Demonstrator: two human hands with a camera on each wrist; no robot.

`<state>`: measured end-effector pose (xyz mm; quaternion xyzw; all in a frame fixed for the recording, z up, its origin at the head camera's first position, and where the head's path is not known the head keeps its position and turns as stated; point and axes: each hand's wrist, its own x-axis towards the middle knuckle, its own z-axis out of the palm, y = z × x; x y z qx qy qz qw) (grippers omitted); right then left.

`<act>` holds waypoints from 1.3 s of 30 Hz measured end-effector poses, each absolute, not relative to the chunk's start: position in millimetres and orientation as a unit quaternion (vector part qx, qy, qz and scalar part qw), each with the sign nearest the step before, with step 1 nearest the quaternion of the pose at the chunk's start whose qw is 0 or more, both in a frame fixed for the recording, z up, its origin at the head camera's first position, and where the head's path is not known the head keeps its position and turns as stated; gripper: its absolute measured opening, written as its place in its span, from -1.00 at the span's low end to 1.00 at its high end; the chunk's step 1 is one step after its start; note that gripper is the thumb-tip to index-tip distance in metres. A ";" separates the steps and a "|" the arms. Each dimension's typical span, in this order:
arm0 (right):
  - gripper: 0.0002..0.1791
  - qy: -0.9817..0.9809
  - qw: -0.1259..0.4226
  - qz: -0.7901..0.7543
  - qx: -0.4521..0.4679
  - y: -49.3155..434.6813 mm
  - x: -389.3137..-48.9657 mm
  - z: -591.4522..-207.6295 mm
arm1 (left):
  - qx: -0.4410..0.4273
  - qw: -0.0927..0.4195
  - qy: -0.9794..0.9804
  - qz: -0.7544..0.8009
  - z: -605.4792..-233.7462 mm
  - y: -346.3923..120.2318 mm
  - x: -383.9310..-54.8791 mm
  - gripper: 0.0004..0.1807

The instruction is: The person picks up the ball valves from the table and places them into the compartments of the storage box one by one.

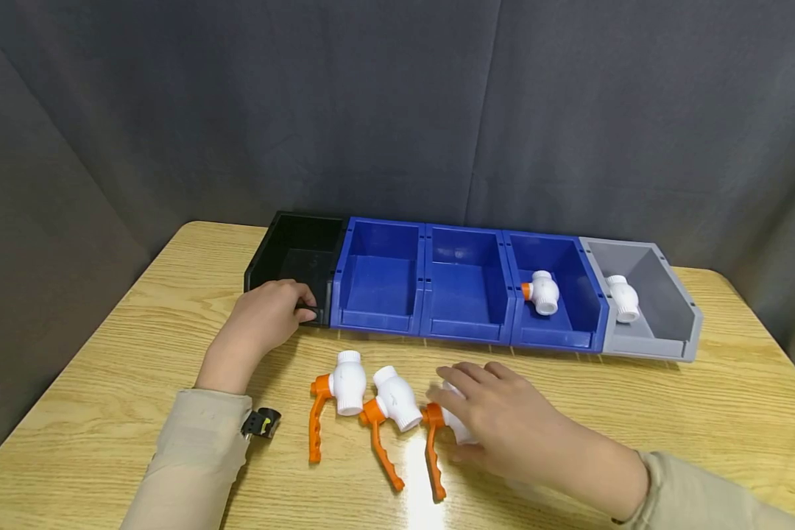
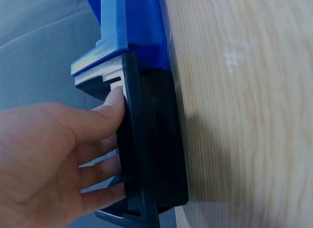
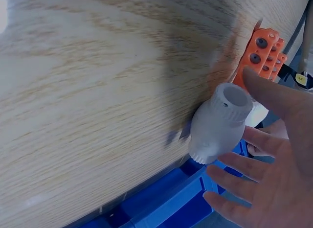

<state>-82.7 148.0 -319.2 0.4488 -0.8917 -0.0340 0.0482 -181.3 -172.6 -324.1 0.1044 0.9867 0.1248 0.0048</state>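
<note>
My left hand (image 1: 265, 313) is at the front of the black bin (image 1: 308, 269), its thumb on one side of the front lip and its fingers on the other, pinching it. In the left wrist view the thumb presses against the bin's rim (image 2: 131, 120). My right hand (image 1: 503, 412) reaches over the rightmost of three white ball valves with orange lever handles, partly covering its body. The right wrist view shows this valve (image 3: 217, 125) beside spread, loosely bent fingers. To its left lie the middle valve (image 1: 397, 401) and the left valve (image 1: 350, 386).
Three blue bins (image 1: 380, 324) stand joined in a row between the black bin and a grey bin (image 1: 685, 346). One white valve (image 1: 545, 293) lies in the right blue bin, another (image 1: 624, 300) in the grey bin. A dark curtain (image 1: 397, 110) hangs behind the wooden table (image 1: 126, 397).
</note>
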 end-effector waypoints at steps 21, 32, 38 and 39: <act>-0.28 -0.891 0.007 -0.063 0.450 131.0 -89.2 -320.8 | 0.106 0.003 0.987 0.124 -324.0 -171.8 -180.5 -0.80; -0.45 -0.879 0.008 -0.090 0.468 127.3 -92.1 -318.9 | 0.105 0.000 0.987 0.125 -323.6 -171.8 -180.1 -0.80; -0.53 -0.877 0.011 -0.092 0.471 125.8 -92.9 -318.6 | 0.104 0.004 0.987 0.123 -324.0 -171.3 -180.5 -0.80; -0.54 -0.877 0.012 -0.094 0.471 125.4 -93.1 -318.4 | 0.104 0.004 0.987 0.123 -324.0 -171.3 -180.5 -0.80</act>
